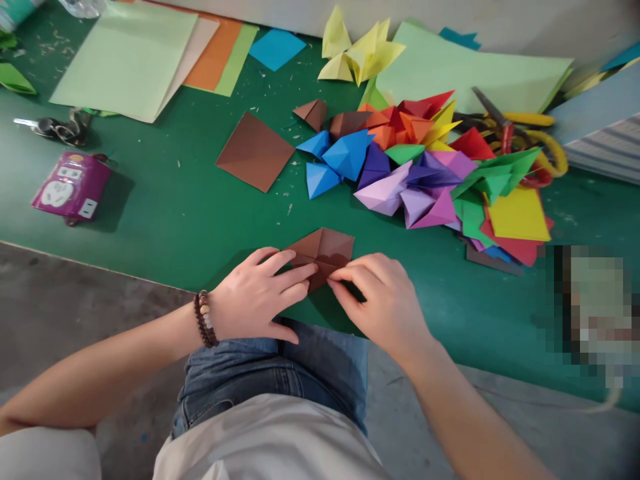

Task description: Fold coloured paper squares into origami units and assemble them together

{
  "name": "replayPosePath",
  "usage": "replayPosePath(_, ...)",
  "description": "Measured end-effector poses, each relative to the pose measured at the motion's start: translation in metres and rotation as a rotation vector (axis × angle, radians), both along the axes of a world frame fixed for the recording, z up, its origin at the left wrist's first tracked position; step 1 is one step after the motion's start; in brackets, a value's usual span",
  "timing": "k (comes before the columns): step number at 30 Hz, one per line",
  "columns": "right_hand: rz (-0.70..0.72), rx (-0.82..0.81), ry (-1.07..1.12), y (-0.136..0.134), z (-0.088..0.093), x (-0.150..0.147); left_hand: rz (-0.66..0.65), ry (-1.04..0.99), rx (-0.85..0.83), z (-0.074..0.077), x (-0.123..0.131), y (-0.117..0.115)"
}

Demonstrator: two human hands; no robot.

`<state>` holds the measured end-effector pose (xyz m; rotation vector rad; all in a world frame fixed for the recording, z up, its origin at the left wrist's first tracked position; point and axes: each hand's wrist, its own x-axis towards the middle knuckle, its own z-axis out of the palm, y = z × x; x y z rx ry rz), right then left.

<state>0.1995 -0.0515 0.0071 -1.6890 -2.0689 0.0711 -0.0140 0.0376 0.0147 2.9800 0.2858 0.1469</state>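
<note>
Creased brown paper (336,247): where does it lie in the head view?

On the green table (150,247), close to the near edge, with both hands at it.

And the left hand (260,293), with the beaded bracelet (204,320) at its wrist?

Spread fairly wide, palm down. Its fingertips rest on the left part of the paper, and the thumb sticks out apart, toward the table's edge.

The right hand (383,300)?

Narrow. Thumb and forefinger are pinched together on the paper's near right edge.

What lies beyond the hands?

A flat brown square (256,153), well apart from the creased one. To its right there's a heap of folded pieces (350,157) in blue, purple, orange, green and more, with scissors (506,137) behind its right end and a yellow square (517,213) just beside it.

Anything on the left?

A purple socket block (73,187), some keys (63,128) just behind it, and overlapping light green sheets (130,60) farther back.
</note>
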Motion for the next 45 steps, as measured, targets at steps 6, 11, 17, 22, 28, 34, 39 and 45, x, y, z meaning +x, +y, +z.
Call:
replayPosePath(6, 0.007, -0.011, -0.047, 0.000, -0.003, -0.007, 0.005, -0.003, -0.004, 0.000, 0.001, -0.001)
replayPosePath(11, 0.056, -0.056, -0.025, -0.001, -0.002, -0.016, 0.006, -0.011, -0.016, 0.000, 0.001, -0.001)
replayPosePath(17, 0.069, -0.067, 0.017, -0.004, -0.004, -0.027, -0.001, -0.001, -0.007, 0.000, 0.001, 0.000)
replayPosePath(22, 0.076, -0.081, 0.170, -0.006, -0.003, -0.028, 0.008, 0.003, -0.006, -0.001, 0.001, 0.000)
replayPosePath(28, -0.352, 0.032, 0.428, -0.023, -0.001, -0.009, 0.006, -0.028, -0.034, -0.003, -0.001, 0.000)
replayPosePath(34, -0.363, -0.037, 0.505, -0.040, -0.002, -0.016, -0.007, -0.014, -0.054, -0.003, -0.002, 0.002)
replayPosePath(39, -0.308, -0.064, 0.558, -0.042, -0.003, -0.028, 0.063, 0.039, -0.076, 0.001, -0.001, -0.012)
replayPosePath(45, -0.266, -0.117, 0.539, -0.039, -0.006, -0.027, 0.408, 0.076, -0.029, -0.001, 0.018, -0.070)
